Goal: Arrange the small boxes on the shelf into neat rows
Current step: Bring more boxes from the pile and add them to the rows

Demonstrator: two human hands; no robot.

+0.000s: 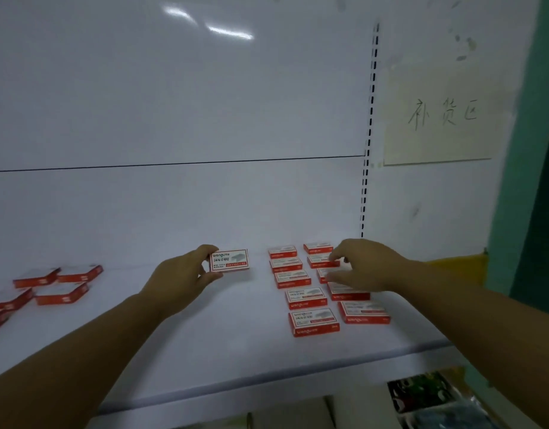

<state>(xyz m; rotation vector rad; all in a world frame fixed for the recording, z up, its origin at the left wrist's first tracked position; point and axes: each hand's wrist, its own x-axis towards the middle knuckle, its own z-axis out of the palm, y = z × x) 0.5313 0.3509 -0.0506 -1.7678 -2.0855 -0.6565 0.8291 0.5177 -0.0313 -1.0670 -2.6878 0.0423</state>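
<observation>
My left hand (186, 274) grips one small red-and-white staple box (230, 261) by its left end, held upright just above the white shelf (205, 351). Right of it, several matching boxes (312, 322) lie flat in two neat columns running front to back. My right hand (360, 264) hovers over the right column, fingertips touching a box (321, 261) near the back; whether it pinches that box I cannot tell. The hand hides part of the right column.
Several loose boxes (63, 294) lie scattered at the shelf's far left. A slotted upright (367, 168) and a wall with a handwritten paper sign (440, 119) stand to the right. Packaged goods (428, 397) sit on the lower shelf.
</observation>
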